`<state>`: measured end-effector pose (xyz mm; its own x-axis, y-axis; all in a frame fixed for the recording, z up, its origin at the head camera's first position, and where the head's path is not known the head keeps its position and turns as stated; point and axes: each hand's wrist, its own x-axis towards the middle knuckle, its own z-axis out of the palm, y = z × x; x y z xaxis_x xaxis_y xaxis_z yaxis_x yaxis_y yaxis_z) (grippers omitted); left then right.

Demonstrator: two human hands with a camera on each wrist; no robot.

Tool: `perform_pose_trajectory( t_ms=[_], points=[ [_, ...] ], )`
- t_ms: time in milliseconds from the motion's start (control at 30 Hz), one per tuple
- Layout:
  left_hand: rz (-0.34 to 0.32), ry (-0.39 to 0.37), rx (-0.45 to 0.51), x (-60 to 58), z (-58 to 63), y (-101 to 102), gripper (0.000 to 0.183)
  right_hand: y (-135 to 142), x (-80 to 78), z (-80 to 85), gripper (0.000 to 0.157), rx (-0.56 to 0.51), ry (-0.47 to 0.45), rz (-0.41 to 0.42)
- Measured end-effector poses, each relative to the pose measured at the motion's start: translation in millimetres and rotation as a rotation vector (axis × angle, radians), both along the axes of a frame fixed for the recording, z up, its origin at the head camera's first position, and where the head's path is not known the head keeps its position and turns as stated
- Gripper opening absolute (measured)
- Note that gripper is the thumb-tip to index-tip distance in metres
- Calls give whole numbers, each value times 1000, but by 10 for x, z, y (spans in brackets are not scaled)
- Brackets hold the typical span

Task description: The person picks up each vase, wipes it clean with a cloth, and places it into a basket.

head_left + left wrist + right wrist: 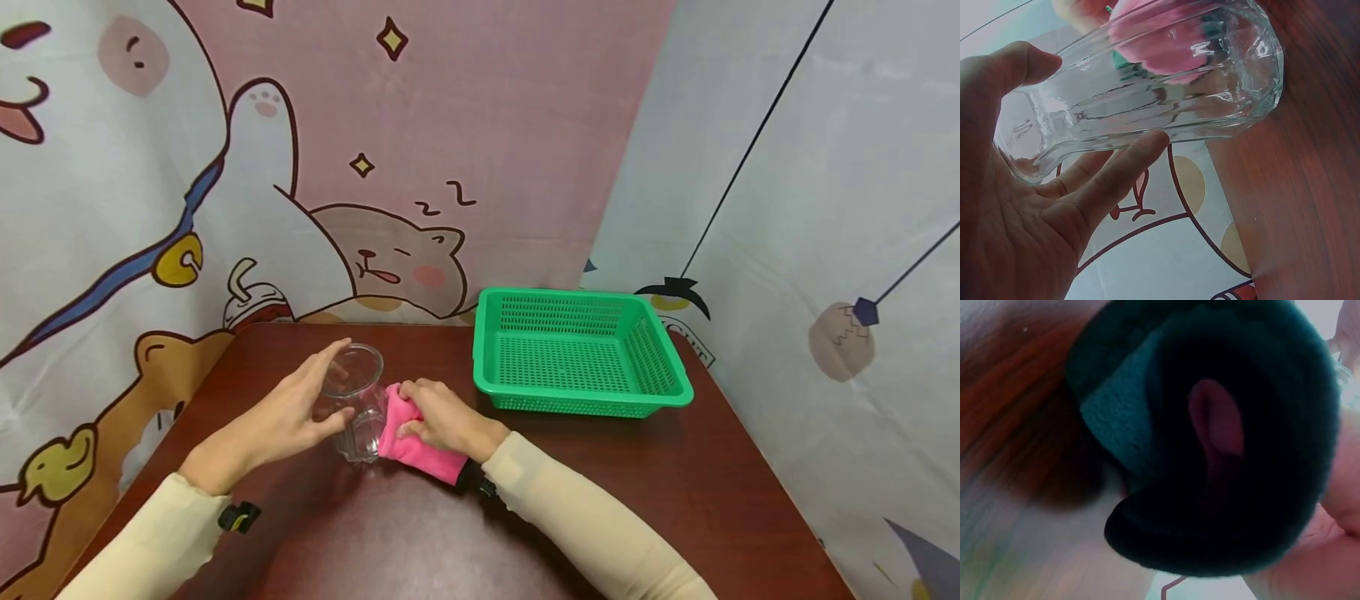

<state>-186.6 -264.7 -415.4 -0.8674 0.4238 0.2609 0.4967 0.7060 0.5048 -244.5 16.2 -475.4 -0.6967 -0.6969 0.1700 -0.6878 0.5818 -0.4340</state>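
A clear, ribbed glass jar (pixel 365 421) stands on the table, its round mouth upward. My left hand (pixel 288 417) is spread around its left side. In the left wrist view, the thumb and the nearly straight fingers lie on opposite sides of the glass jar (pixel 1210 103), and one fingertip appears to touch it. On the jar's right side my right hand (pixel 446 421) grips a folded pink cloth (pixel 427 457) against or right beside the glass. The cloth's rolled end, dark green with pink inside (pixel 1225 428), fills the right wrist view and hides most of the fingers.
A green plastic basket (pixel 491 390) with slotted walls sits at the back right of the dark red-brown table (pixel 360 533). Cartoon-printed fabric (pixel 510 150) hangs behind the table and along both sides.
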Motion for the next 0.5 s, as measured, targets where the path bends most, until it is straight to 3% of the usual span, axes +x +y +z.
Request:
perform_pose_trajectory(
  t_ms=[500],
  points=[
    [3,-19,6,7,9,-3,103,-11,36,-25,40,158,52,-9]
  ],
)
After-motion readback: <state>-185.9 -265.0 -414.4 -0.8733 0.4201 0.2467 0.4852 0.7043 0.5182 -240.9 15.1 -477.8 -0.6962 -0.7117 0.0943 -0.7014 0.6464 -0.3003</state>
